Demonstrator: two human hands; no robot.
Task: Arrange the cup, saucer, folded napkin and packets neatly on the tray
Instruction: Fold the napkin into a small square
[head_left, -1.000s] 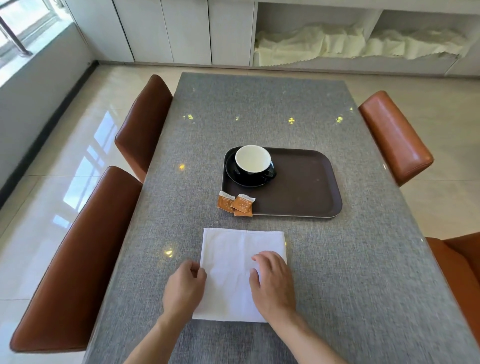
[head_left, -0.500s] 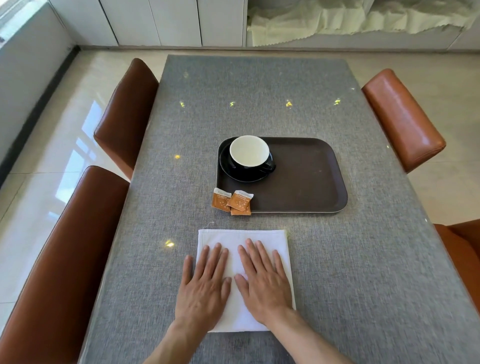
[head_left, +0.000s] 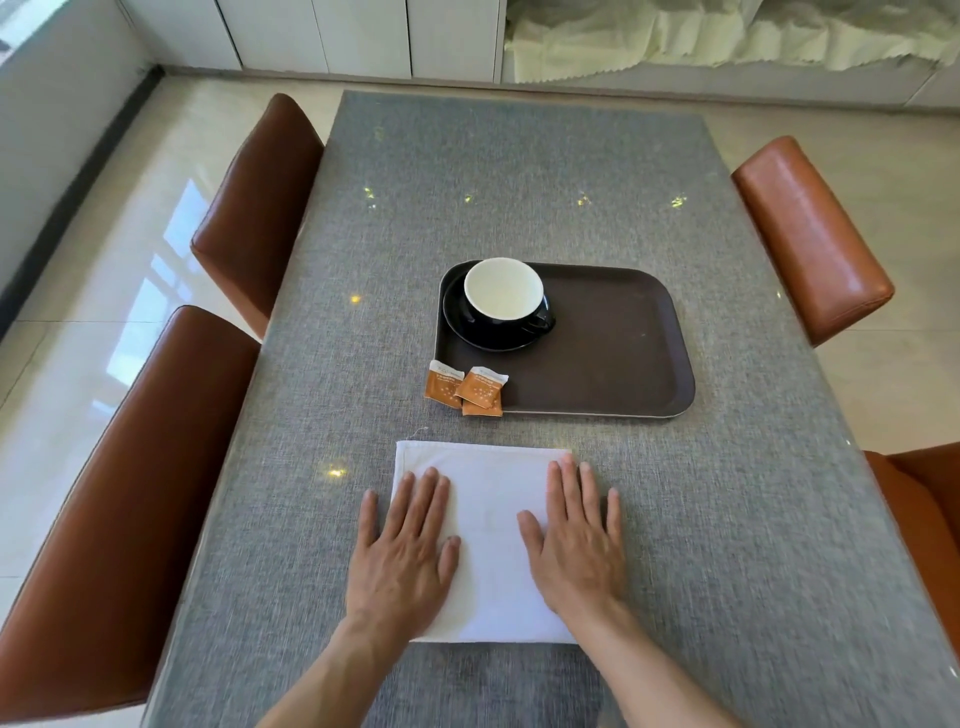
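Note:
A white napkin (head_left: 485, 525) lies flat on the grey table in front of me. My left hand (head_left: 402, 551) presses palm-down on its left side, and my right hand (head_left: 576, 540) presses palm-down on its right side, fingers spread. Beyond it sits a dark brown tray (head_left: 618, 353). In the tray's far left corner a black cup (head_left: 506, 293) with a white inside stands on a black saucer (head_left: 467, 332). Several orange packets (head_left: 465, 389) lie at the tray's near left corner, one partly over the rim and one on the table.
The grey table (head_left: 519, 171) has brown leather chairs along both sides: two on the left (head_left: 260, 187), (head_left: 130, 467), one on the right (head_left: 810, 234) and another at the near right (head_left: 924, 499). White cabinets and pale cloths stand beyond.
Both hands have slid apart from the napkin's middle toward its left and right edges, staying flat on it. One second ago the left hand was curled at the napkin's left edge.

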